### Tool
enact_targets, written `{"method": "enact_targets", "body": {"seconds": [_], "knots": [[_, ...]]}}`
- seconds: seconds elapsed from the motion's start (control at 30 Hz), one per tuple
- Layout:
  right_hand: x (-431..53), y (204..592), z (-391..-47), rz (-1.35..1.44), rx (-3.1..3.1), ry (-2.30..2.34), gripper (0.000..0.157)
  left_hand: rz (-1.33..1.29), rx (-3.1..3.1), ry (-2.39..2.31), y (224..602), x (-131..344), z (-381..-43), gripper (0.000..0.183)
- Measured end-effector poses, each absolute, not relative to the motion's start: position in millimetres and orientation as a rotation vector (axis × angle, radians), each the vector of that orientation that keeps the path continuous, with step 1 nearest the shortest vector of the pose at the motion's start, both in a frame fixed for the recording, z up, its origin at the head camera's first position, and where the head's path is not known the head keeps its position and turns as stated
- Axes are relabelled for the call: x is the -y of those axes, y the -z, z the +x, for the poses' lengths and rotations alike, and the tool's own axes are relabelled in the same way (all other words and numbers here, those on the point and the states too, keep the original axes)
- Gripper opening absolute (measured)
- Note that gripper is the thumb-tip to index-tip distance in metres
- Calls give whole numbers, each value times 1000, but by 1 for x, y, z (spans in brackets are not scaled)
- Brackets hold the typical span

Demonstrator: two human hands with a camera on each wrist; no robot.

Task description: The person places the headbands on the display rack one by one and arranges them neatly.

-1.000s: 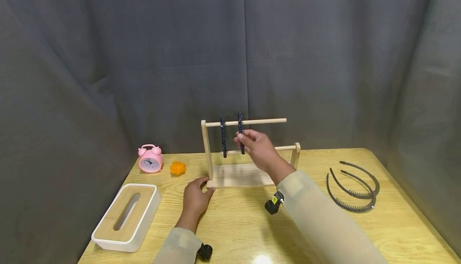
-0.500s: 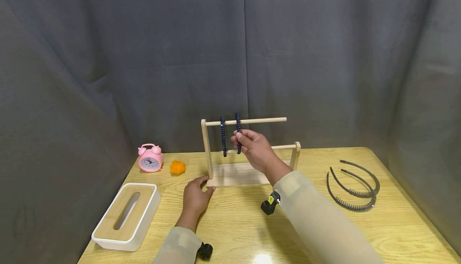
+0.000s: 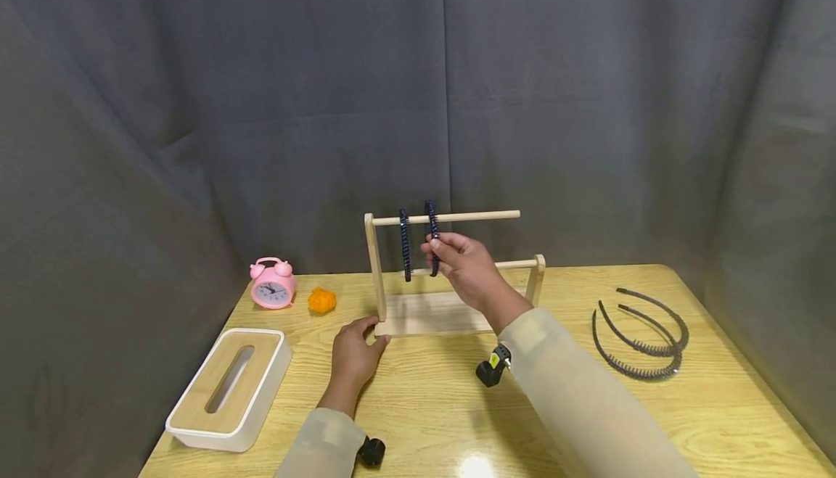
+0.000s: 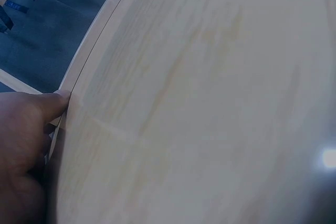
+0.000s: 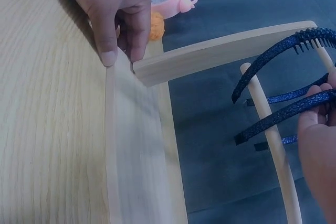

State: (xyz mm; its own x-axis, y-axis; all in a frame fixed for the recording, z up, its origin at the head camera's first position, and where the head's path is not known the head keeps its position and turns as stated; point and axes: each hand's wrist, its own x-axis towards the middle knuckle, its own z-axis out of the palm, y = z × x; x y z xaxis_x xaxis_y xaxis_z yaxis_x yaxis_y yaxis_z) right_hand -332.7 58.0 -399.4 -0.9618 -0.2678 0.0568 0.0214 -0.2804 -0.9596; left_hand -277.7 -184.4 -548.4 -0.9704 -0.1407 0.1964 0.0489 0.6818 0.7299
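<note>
A wooden two-rod rack (image 3: 427, 316) stands on the table. My left hand (image 3: 355, 355) grips the left end of its base, with thumb and fingers about the corner in the right wrist view. From the upper rod hangs one dark blue toothed headband (image 3: 406, 249), near the left post. Just right of it, my right hand (image 3: 472, 269) pinches a second dark blue headband (image 3: 431, 211) by its lower part. That headband lies over the same rod, tilted slightly. Both headbands' ends reach down by the lower rod (image 5: 278, 153) in the right wrist view.
Several dark headbands (image 3: 643, 374) lie overlapping on the right of the table. At the left are a pink alarm clock (image 3: 273, 291), an orange fuzzy ball (image 3: 321, 301) and a white tissue box with a wooden lid (image 3: 225, 387). A grey curtain (image 3: 418, 101) hangs behind.
My right hand has shifted the second headband a little left along the upper rod, and the headband has tilted slightly. My left hand has stayed on the base.
</note>
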Motion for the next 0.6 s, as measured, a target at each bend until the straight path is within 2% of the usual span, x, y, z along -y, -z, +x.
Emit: {"method": "enact_targets", "body": {"seconds": [0.27, 0.47, 0.6], "knots": [[-56, 400, -332, -306, -1793, 2348, 38, 92, 2674, 1169, 548, 186, -277, 46], [-54, 400, -331, -319, -1755, 2404, 28, 98, 2672, 1178, 548, 185, -276, 47], [-53, 398, -329, -328, -1782, 2366, 27, 95, 2668, 1174, 548, 186, -276, 46]]}}
